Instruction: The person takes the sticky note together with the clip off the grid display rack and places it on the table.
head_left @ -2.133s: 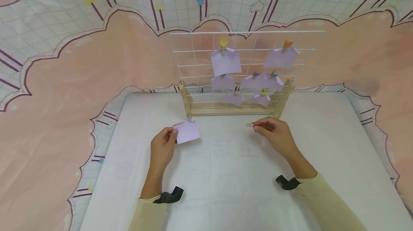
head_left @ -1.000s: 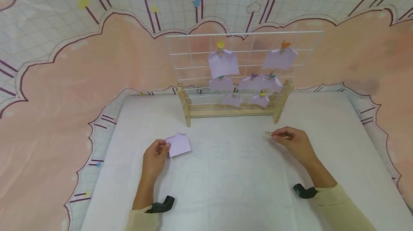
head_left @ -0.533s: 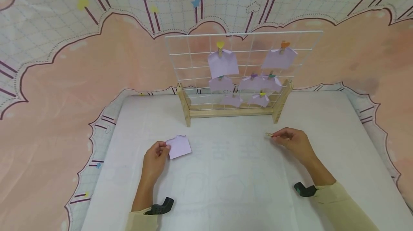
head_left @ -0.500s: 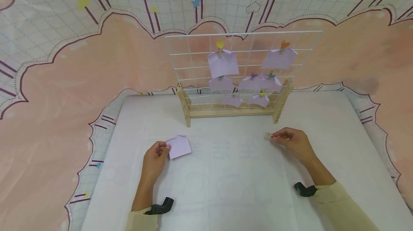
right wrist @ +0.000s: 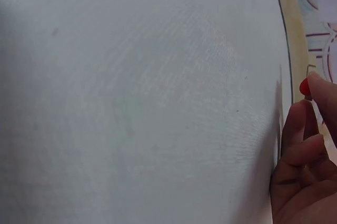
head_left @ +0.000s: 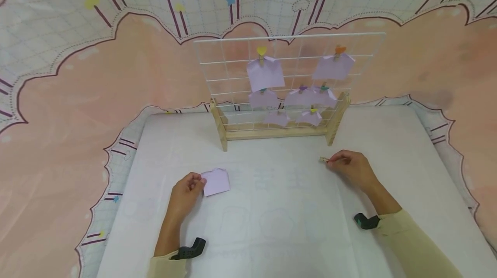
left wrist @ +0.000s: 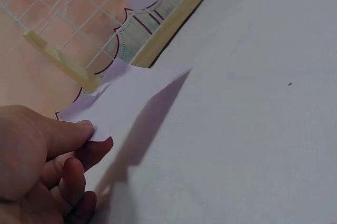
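In the head view my left hand [head_left: 186, 195] pinches the left edge of a small lilac paper note [head_left: 216, 182], tilted just off the white table. The left wrist view shows the thumb on top of the lilac note [left wrist: 126, 95], whose far edge casts a shadow. Over at the right, my right hand [head_left: 354, 169] pinches a small wooden clothespin [head_left: 323, 159] between thumb and fingertips. A red piece [right wrist: 305, 87] on it shows in the right wrist view; fingers hide the rest.
A white wire grid [head_left: 217, 61] in a wooden stand [head_left: 277, 133] rises at the table's back. Several lilac notes, such as one at the upper middle [head_left: 265, 75], hang there from clothespins with coloured hearts. A patterned cloth [head_left: 155, 66] covers the wall behind the white table [head_left: 279, 235].
Both hands drew back from the grid toward the person, the right one also moving rightward; lately they barely move. The lilac note and the clothespin stay held. The head view has shifted slightly.
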`<action>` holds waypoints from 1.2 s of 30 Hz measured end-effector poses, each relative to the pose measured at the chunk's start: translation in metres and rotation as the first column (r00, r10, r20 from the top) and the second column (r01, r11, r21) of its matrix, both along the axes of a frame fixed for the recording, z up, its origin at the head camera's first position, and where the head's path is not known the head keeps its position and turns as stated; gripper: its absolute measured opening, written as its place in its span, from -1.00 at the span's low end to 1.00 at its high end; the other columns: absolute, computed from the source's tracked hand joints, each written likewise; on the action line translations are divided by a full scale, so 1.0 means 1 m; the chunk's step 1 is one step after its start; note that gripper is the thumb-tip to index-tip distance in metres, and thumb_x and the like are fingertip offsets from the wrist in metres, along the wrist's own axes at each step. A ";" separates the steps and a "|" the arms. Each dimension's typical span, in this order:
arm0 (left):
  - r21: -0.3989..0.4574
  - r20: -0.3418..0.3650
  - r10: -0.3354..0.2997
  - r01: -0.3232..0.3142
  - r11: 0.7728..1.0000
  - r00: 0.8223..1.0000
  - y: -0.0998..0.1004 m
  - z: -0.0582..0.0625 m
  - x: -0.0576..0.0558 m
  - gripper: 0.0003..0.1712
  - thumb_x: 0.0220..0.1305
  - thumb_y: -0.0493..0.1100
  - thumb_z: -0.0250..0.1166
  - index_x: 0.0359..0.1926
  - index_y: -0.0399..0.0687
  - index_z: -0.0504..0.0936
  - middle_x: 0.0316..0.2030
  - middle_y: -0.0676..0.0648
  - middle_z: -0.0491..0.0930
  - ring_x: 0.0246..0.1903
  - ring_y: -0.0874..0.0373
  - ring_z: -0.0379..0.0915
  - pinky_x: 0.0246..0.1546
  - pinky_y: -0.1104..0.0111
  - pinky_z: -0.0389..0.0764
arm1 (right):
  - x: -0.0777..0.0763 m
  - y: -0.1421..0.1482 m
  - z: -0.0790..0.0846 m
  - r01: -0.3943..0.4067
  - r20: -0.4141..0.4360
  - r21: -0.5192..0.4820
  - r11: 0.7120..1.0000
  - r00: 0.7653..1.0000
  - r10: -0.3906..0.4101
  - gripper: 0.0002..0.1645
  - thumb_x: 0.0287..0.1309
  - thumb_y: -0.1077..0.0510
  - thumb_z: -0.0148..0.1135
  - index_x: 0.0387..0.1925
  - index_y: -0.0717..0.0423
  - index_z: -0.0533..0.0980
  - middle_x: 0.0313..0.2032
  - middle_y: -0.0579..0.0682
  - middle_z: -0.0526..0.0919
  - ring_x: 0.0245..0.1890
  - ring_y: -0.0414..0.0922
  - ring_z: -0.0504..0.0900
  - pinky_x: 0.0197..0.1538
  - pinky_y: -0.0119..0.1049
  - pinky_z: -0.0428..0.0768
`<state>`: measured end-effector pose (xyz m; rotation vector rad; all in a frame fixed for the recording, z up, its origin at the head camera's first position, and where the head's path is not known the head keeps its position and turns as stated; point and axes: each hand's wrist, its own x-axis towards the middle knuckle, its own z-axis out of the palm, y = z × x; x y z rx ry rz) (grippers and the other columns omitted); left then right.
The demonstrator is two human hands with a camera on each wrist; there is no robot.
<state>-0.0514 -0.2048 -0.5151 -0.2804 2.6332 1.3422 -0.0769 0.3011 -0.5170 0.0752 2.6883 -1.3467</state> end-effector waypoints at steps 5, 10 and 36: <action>-0.014 -0.037 -0.013 0.012 1.000 0.999 0.003 -0.006 0.000 -0.86 0.44 -0.15 0.29 -0.11 -0.13 0.64 -0.35 -0.06 0.59 -0.41 0.16 0.39 -0.44 0.46 0.43 | -0.003 0.003 -0.004 -0.009 0.048 -0.022 1.000 0.999 0.010 -0.70 0.18 -0.02 0.49 -0.19 0.11 0.71 -0.30 0.01 0.76 -0.35 -0.25 0.54 -0.26 -0.41 0.50; -0.016 -0.064 -0.026 0.025 1.000 0.998 0.005 -0.009 -0.004 -0.85 0.44 -0.16 0.28 -0.10 -0.14 0.64 -0.37 -0.08 0.57 -0.40 0.15 0.39 -0.41 0.45 0.42 | -0.005 0.004 -0.008 -0.018 0.091 -0.014 1.000 0.996 0.019 -0.67 0.17 -0.01 0.50 -0.17 0.13 0.71 -0.45 -0.05 0.66 -0.41 -0.22 0.45 -0.33 -0.38 0.43; -0.018 -0.030 0.003 -0.003 1.000 1.000 0.007 -0.009 -0.006 -0.77 0.38 -0.08 0.35 -0.05 -0.08 0.61 -0.40 -0.01 0.59 -0.38 0.15 0.39 -0.39 0.44 0.40 | -0.013 0.008 -0.010 -0.004 0.155 -0.029 1.000 0.988 0.008 -0.59 0.09 -0.04 0.55 -0.15 0.16 0.71 -0.58 -0.15 0.52 -0.50 -0.19 0.40 -0.38 -0.32 0.36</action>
